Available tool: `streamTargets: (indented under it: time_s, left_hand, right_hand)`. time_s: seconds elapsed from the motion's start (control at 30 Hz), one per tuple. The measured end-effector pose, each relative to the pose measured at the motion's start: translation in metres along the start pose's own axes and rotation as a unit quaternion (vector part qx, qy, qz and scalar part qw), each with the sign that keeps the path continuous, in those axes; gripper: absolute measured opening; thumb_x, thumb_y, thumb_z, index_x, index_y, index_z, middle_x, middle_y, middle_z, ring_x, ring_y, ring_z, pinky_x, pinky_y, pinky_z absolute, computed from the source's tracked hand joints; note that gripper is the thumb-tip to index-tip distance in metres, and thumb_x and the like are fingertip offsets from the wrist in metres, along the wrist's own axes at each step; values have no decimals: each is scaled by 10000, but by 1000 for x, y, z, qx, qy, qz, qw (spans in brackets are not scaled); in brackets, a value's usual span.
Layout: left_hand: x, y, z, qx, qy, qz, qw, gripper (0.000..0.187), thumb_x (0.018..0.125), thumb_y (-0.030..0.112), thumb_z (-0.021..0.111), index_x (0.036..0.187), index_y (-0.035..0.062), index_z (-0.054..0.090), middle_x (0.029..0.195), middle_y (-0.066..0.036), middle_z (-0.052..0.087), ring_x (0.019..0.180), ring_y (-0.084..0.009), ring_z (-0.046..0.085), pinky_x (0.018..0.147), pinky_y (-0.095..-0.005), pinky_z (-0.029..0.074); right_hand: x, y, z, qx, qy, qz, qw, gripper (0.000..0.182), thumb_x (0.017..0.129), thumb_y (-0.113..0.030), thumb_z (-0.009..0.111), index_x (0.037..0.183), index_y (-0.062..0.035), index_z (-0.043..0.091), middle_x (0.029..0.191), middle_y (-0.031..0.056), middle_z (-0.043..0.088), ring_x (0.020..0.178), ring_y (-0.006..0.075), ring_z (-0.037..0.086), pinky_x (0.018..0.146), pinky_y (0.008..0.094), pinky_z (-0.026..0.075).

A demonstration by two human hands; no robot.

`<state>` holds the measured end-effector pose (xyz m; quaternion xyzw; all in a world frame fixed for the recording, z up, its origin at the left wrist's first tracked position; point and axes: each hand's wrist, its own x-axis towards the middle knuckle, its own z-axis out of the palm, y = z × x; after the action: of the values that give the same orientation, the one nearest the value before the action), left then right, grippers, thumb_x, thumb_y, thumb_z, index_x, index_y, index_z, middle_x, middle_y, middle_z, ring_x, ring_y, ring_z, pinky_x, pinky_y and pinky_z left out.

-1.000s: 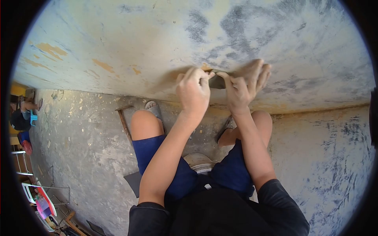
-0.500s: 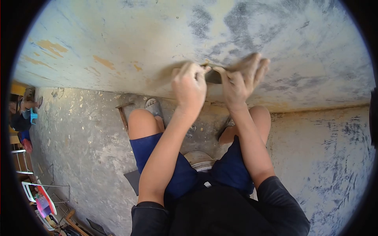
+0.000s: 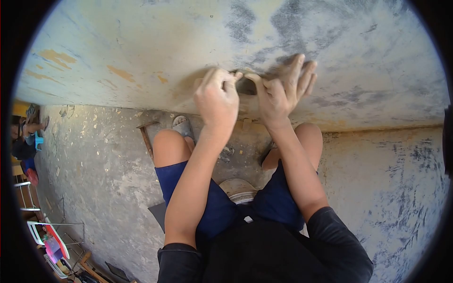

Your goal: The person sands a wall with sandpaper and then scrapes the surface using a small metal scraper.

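Note:
Both hands are up at the patchy, dusty wall. A dark, thin sheet shows between them, curved against the wall. My left hand has its fingers curled round the sheet's left edge. My right hand pinches the right edge between thumb and forefinger, while its other fingers stretch up along the wall. The sheet's ends are hidden under the hands.
A hammer-like tool lies on the concrete floor left of my knee. Between my legs is a round, pale container. A person, a blue stool and chairs are at the far left.
Both hands and the dark sheet have moved slightly left and up along the wall. The grip on the sheet looks the same.

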<state>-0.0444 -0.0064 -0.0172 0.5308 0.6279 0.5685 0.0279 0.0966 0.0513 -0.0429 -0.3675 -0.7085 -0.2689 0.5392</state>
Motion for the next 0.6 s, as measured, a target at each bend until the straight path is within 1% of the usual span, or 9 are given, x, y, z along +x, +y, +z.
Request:
streamTargets:
  time_s: [0.1, 0.2, 0.27, 0.33, 0.43, 0.47, 0.5, 0.57, 0.6]
  left_hand:
    - [-15, 10, 16, -15, -53, 24, 998, 116, 915, 62, 710, 806, 84, 680, 829, -68, 725, 702, -285, 658, 777, -402, 492]
    - [-14, 12, 9, -5, -46, 13, 999, 121, 915, 62, 726, 803, 59, 679, 817, -84, 720, 713, -285, 664, 759, -400, 506]
    - [-5, 5, -3, 5, -28, 11, 1000, 139, 919, 66, 741, 801, 35, 674, 799, -98, 709, 718, -281, 667, 739, -394, 515]
    - [0, -4, -9, -24, 12, -26, 999, 156, 905, 49, 783, 801, 26, 669, 816, -100, 718, 692, -251, 671, 674, -367, 518]
    - [0, -8, -8, 0, 22, -16, 1000, 141, 918, 74, 733, 794, 82, 667, 789, -64, 722, 698, -272, 669, 741, -405, 480]
    - [0, -7, -6, 18, 21, -1, 1000, 172, 898, 56, 809, 803, 15, 671, 813, -103, 728, 661, -229, 649, 635, -335, 515]
    - [-2, -6, -2, 16, 20, 2, 1000, 172, 898, 56, 809, 803, 15, 671, 813, -103, 728, 661, -229, 649, 635, -335, 515]
    - [-10, -7, 10, -1, -40, -5, 999, 194, 909, 89, 802, 791, 28, 660, 793, -101, 719, 685, -236, 666, 668, -353, 519]
    - [-13, -1, 16, -6, -44, 22, 999, 192, 919, 99, 779, 784, 39, 656, 780, -98, 707, 695, -251, 665, 705, -390, 513]
  right_hand:
    - [-8, 19, -19, -18, -2, 10, 1000, 491, 776, -394, 905, 596, -133, 530, 1633, 273, 460, 1619, 514, 170, 1320, 616, 48]
    - [-5, 15, -25, -31, -35, 39, 998, 493, 758, -383, 913, 586, -123, 531, 1641, 280, 443, 1622, 521, 148, 1319, 620, 38]
    - [3, -4, -3, -1, 17, 40, 999, 506, 781, -382, 905, 581, -118, 522, 1638, 278, 448, 1623, 526, 126, 1313, 632, 21]
    - [10, -20, 12, 10, 19, 33, 999, 507, 790, -383, 901, 582, -122, 520, 1635, 276, 453, 1624, 526, 124, 1312, 633, 10]
    - [10, -18, 9, 11, 10, 31, 999, 508, 819, -387, 886, 583, -127, 520, 1626, 267, 471, 1622, 525, 134, 1313, 633, 13]
    - [7, -13, 6, 9, 5, 18, 1000, 505, 810, -377, 894, 582, -128, 518, 1627, 268, 468, 1620, 527, 138, 1313, 638, 22]
    - [4, -9, 5, 7, 1, 4, 1000, 503, 801, -366, 902, 581, -129, 516, 1629, 269, 466, 1619, 529, 142, 1312, 643, 31]
    - [-11, 10, -4, -4, -2, 5, 1000, 498, 792, -359, 906, 583, -130, 516, 1629, 267, 467, 1620, 525, 144, 1311, 648, 32]
    - [-10, 15, -11, -13, -8, 5, 1000, 493, 784, -351, 910, 585, -132, 515, 1629, 265, 469, 1622, 521, 145, 1309, 653, 33]
